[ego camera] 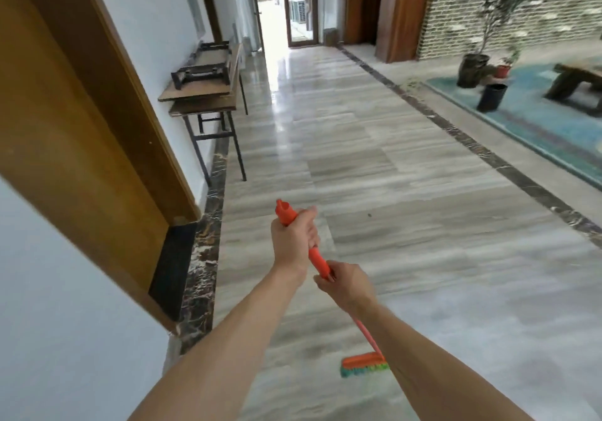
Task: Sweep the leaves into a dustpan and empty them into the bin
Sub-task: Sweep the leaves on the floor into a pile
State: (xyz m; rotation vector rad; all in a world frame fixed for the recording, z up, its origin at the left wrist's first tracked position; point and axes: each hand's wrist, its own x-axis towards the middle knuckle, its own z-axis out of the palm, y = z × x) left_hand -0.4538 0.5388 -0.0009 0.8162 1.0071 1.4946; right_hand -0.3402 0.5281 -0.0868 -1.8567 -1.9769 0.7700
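Along the corridor, the grey marble floor (374,146) ran past a folding desk (208,101) by the left wall. Both hands gripped an orange broom (317,257): the left hand (294,241) had its fingers wrapped around the top, the right hand (347,285) lower. Far right, a black bin (492,97) stood beside scattered leaves (412,84).

I hold both bare arms stretched forward. My left hand (294,241) is closed high on the broom handle (317,259), my right hand (347,285) closed just below it.
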